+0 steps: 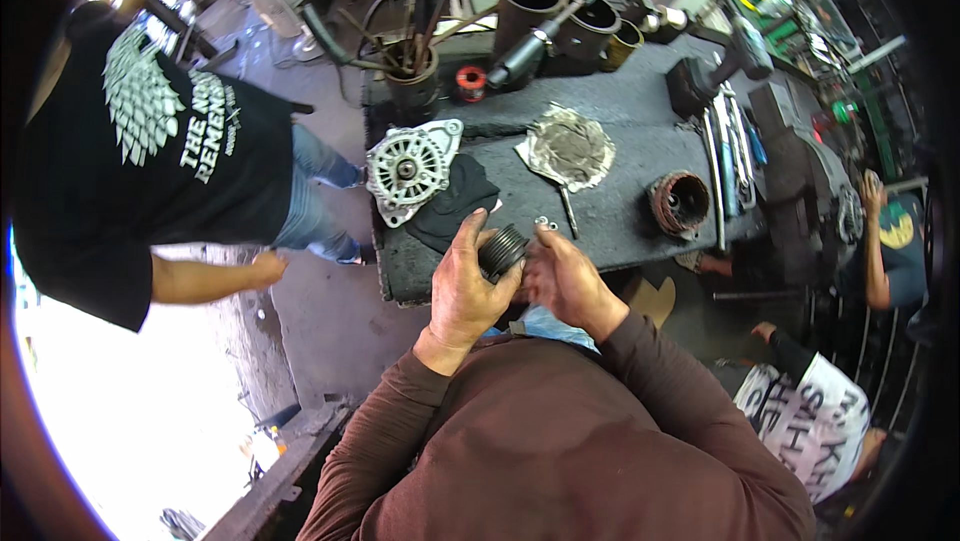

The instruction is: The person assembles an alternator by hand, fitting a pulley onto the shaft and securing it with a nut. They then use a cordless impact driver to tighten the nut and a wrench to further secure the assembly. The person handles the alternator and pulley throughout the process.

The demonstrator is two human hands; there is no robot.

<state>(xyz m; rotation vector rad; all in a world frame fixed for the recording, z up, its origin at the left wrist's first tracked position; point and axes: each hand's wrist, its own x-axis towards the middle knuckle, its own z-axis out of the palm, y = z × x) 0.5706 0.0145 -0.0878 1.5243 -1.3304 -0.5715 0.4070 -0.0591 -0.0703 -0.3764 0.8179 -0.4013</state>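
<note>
Just off the bench's near edge, my left hand (458, 291) is closed round a black grooved pulley (503, 253), thumb and fingers on its rim. My right hand (575, 283) is close against the pulley's right side. Its fingertips are smeared by motion and partly hidden, so their grip is unclear. Beyond the hands, small metal nuts or washers (546, 224) show near the right fingertips. To the left lies a silver alternator housing (408, 169) with a black cloth (458, 203) beside it. A grey-smeared round pad (568, 146) lies farther back, a thin rod (569, 211) at its near side.
A ring-shaped wound part (679, 203) and several wrenches (728, 166) lie right on the dark bench (620, 91), before a vise (810, 156). Tool-filled cans (412, 81) and a red spool (470, 83) stand behind. One person (170, 161) stands left; others are right.
</note>
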